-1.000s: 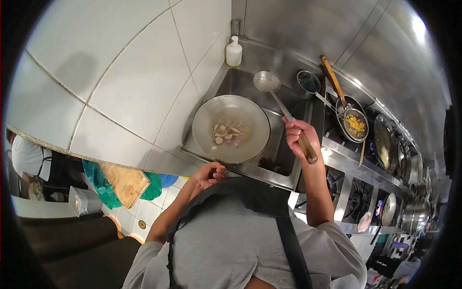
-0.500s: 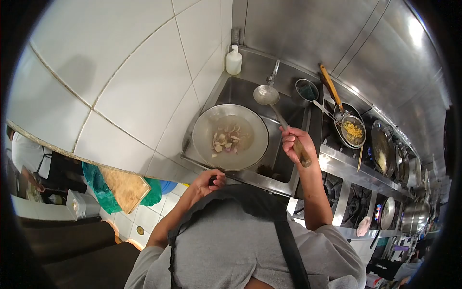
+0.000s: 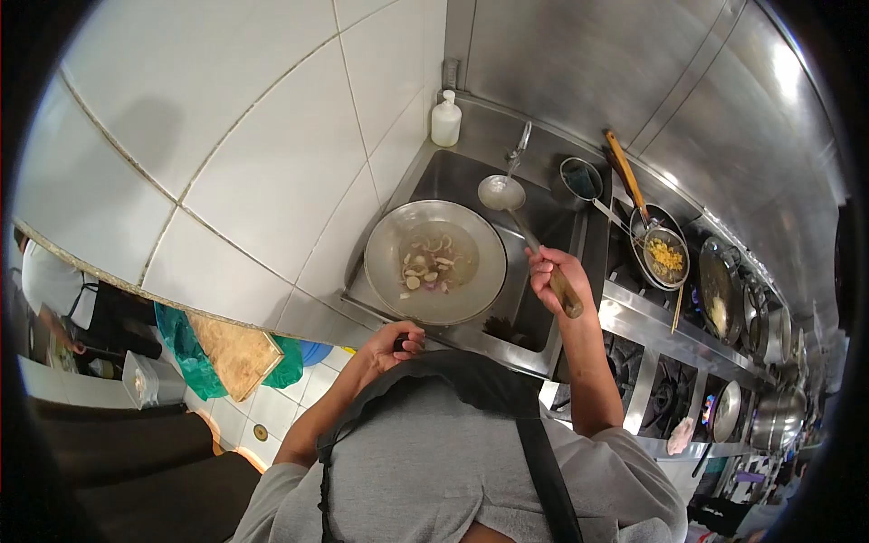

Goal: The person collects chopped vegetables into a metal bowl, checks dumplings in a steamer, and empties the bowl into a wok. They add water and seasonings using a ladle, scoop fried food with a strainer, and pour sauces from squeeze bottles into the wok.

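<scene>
My right hand (image 3: 554,279) is wrapped around the handle of a long metal ladle (image 3: 501,193). The ladle's bowl sits under the tap (image 3: 520,149), over the sink (image 3: 529,312). My left hand (image 3: 396,344) is closed on a dark handle at the near side of a wide metal wok (image 3: 376,294); where the handle joins is hidden. The wok rests over the left part of the sink. Cloudy liquid with pale sliced pieces (image 3: 425,269), like onion or garlic, lies in it.
A white pump bottle (image 3: 445,119) stands in the back corner. To the right are a small pot (image 3: 579,179), a strainer with yellow bits (image 3: 666,257), several pans and stove burners (image 3: 668,389), one flame lit. A person (image 3: 59,290) stands at far left, beyond the tiled wall.
The view has shifted slightly. My right hand and the ladle hold nearly the same place, the ladle's bowl still beneath the tap. My left hand stays closed at the wok's near side.
</scene>
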A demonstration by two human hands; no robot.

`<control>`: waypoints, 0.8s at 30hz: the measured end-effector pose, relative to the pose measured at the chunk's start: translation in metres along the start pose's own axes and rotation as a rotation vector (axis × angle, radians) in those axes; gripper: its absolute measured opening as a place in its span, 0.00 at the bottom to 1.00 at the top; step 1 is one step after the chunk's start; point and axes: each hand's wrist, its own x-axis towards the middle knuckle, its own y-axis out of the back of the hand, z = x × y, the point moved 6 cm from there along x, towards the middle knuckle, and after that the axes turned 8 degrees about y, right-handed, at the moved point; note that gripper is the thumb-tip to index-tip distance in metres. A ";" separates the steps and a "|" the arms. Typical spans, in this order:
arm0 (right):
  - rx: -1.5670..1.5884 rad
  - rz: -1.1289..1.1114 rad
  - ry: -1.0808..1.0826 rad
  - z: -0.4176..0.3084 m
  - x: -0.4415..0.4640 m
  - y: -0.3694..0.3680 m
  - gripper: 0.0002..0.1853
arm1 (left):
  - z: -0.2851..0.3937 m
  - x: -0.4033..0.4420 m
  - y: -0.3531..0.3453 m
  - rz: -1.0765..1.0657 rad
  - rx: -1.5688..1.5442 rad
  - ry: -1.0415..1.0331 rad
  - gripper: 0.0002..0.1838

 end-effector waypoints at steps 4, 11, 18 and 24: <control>-0.005 0.005 -0.007 -0.001 0.001 0.000 0.10 | 0.001 0.003 0.003 -0.057 0.008 -0.002 0.12; 0.018 -0.016 -0.040 -0.001 0.006 0.007 0.10 | 0.001 0.005 0.000 -0.077 -0.028 0.021 0.12; 0.026 -0.011 -0.009 -0.004 0.002 0.010 0.11 | 0.003 0.011 0.000 -0.096 -0.014 0.041 0.12; 0.057 -0.041 -0.014 -0.003 -0.001 0.014 0.14 | 0.004 0.011 -0.007 -0.081 -0.012 0.030 0.11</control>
